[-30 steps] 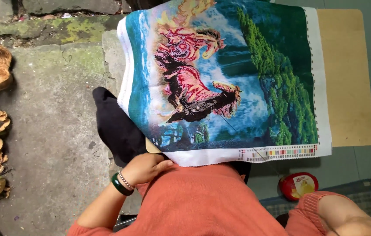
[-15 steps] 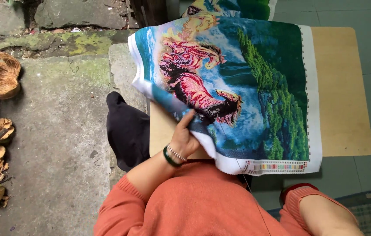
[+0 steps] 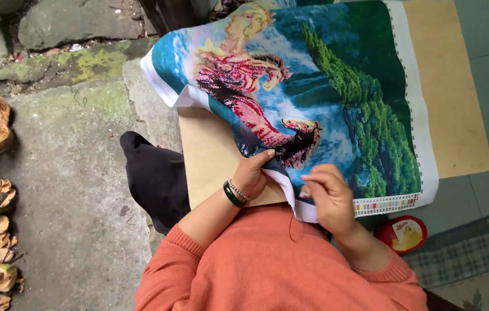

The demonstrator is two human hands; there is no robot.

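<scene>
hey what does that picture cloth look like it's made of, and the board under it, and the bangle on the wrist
Cloth: woven fabric with a stitched or beaded colour picture; white woven border, soft folds where the left hand lifts it. Board: looks like pale plywood or similar, flat, matt, rounded corners. Bangle: dark green, glossy, maybe jade or glass; I can't tell which.

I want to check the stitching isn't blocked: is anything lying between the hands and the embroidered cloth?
Nothing visible does. The left hand grips the folded near edge of the cloth directly, and the right hand rests on its front face near the bottom border.
</scene>
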